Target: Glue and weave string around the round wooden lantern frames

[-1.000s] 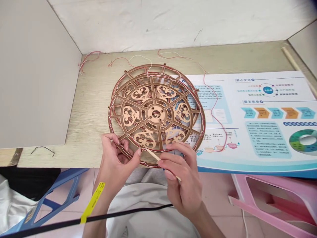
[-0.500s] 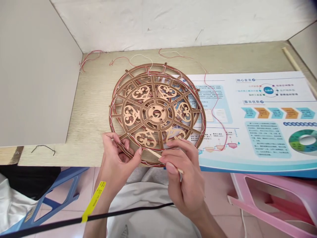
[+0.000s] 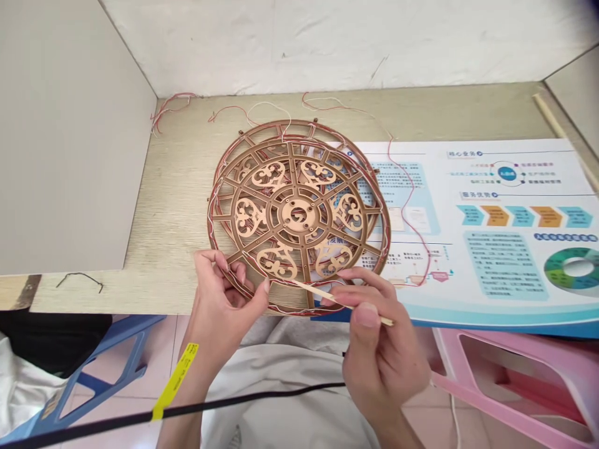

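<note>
Stick (image 3: 318, 292) pinched in the right hand (image 3: 390, 346) sits farther right than a second ago, more of it showing, while the left hand (image 3: 229, 296) still grips the wooden wheel (image 3: 311, 216) by its near-left rim, above another wheel (image 3: 312, 129) on the table (image 3: 175, 187).

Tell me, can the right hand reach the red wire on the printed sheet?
Probably yes: the red wire lies exposed on the printed sheet, nothing visible separating it from the right hand, though the wooden stick held there may hamper grasping.
</note>
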Motion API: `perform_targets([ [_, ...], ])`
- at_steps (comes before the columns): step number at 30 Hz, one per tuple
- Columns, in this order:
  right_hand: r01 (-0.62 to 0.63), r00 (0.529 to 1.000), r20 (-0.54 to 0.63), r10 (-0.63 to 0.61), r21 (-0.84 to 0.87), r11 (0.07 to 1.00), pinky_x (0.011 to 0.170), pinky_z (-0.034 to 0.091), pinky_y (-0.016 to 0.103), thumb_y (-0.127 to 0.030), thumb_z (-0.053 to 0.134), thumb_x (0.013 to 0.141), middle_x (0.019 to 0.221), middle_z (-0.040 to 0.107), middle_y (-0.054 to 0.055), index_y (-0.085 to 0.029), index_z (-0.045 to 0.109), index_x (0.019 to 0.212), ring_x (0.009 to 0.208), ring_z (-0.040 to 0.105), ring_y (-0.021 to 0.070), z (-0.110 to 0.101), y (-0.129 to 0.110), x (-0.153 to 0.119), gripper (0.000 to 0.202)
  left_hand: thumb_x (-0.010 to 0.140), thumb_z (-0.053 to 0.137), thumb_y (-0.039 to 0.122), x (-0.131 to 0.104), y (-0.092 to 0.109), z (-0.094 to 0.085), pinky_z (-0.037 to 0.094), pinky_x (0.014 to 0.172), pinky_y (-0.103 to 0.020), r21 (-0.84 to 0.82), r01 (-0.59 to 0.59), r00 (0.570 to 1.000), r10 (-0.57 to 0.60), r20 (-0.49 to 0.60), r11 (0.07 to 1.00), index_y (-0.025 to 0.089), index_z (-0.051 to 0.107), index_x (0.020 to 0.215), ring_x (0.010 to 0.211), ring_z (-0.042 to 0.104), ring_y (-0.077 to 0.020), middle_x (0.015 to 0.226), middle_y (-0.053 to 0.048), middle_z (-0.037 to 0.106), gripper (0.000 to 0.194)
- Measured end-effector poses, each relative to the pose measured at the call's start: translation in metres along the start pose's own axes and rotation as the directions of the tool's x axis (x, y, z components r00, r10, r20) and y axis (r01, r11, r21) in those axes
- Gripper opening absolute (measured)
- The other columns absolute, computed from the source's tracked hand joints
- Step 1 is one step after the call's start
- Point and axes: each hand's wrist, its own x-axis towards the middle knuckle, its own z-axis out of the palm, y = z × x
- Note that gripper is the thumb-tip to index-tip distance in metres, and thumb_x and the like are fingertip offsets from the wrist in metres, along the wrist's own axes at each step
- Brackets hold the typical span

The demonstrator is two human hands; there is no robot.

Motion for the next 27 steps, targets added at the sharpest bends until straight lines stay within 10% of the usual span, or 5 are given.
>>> perform_targets([
  [27,0.126,0.978,0.177,-0.109,-0.087,0.988,0.09,0.051,0.047,-0.012,0.042,0.102,0.086,0.07,0.005,-0.022,0.061,0.104,0.106,0.062,0.0259,-0.0061,0.001,0.0032,0.021,0.069,0.081,0.022,0.0052,-0.0022,-0.0057,0.046,0.052,-0.017,0.031,0.029,0.999,-0.03,0.045,0.999,0.028,0.027,0.092,0.063,0.057,-0.0068,0.082,0.009,0.048,0.059],
])
